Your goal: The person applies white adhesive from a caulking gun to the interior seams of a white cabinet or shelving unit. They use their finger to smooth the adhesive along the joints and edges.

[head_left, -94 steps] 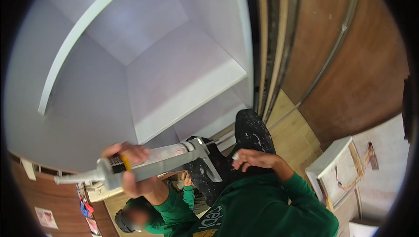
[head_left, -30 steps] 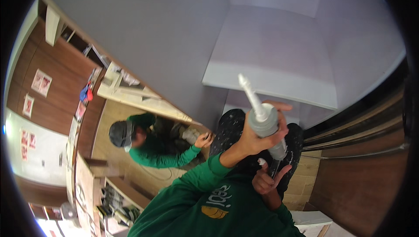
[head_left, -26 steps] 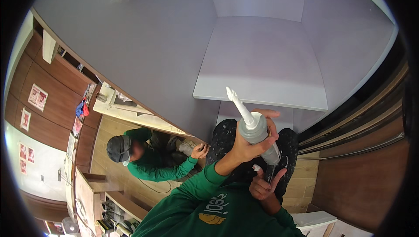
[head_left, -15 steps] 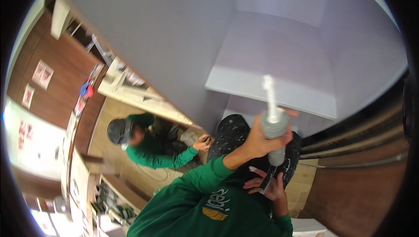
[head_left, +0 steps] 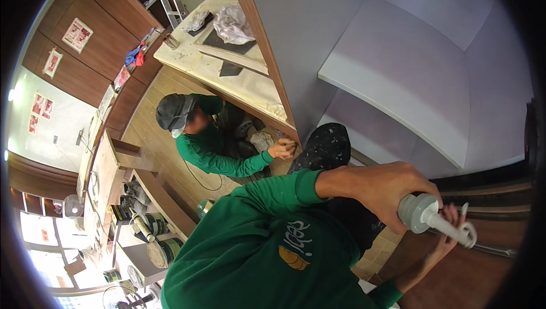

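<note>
My left hand is wrapped round the front of a grey caulking gun, just behind its white nozzle. The nozzle points to the lower right, and a white curl hangs at its tip. Beyond the nozzle, partly covered by it, is my right hand. Its visible fingers are stretched out and apart, with a white patch at one fingertip. The rear of the gun is hidden behind my left hand.
A grey cabinet with a shelf stands before me. At left, a co-worker in green crouches beside a cream worktop bearing cloths and boards. Tins and tools crowd the lower left. Brown panels stand at right.
My left hand has carried the gun right and down, and its nozzle has swung from upward to lower right. My right hand has moved right, from the gun's rear to beyond the nozzle. The view has shifted.
</note>
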Demonstrator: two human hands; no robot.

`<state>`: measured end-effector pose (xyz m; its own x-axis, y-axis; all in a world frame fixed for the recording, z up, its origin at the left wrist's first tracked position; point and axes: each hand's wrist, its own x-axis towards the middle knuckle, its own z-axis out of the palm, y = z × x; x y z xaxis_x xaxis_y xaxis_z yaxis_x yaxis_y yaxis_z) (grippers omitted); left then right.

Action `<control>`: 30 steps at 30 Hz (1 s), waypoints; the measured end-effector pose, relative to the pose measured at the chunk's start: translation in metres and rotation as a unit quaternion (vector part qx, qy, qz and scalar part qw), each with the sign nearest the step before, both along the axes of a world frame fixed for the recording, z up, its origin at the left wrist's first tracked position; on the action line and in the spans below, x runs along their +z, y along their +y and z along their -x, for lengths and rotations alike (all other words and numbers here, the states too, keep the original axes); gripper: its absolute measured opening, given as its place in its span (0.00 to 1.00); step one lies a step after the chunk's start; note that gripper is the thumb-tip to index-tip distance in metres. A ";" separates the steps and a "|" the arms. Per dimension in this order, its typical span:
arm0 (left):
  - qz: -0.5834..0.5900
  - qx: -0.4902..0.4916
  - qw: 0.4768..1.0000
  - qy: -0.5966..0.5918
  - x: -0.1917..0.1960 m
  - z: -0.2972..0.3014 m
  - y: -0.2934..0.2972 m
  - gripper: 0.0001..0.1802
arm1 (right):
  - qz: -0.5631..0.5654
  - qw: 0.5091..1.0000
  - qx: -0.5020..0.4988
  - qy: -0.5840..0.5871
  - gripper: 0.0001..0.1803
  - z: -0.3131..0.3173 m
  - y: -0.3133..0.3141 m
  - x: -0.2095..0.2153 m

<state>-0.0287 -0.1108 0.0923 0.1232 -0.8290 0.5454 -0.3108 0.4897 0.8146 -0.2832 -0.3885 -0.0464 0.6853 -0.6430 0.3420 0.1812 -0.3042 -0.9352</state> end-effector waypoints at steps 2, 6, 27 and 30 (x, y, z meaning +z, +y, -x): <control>0.014 -0.003 0.999 -0.031 0.000 0.006 -0.002 0.35 | 0.022 0.995 0.051 -0.083 0.40 -0.032 0.028 0.049; -0.111 -0.010 0.990 -0.092 0.011 0.008 0.010 0.37 | -0.082 0.957 0.197 -0.195 0.40 -0.083 0.060 0.085; -0.159 0.030 0.978 -0.128 -0.017 0.008 0.010 0.34 | -0.114 0.880 0.444 -0.124 0.38 -0.078 0.111 0.150; -0.167 0.032 0.979 -0.112 -0.016 0.008 0.010 0.33 | -0.127 0.868 0.464 -0.126 0.38 -0.083 0.112 0.148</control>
<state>-0.0366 -0.1005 0.0768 0.0891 -0.9601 0.2651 -0.5217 0.1817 0.8335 -0.1999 -0.2760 0.1019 0.8724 0.0696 0.4839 0.4460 0.2917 -0.8462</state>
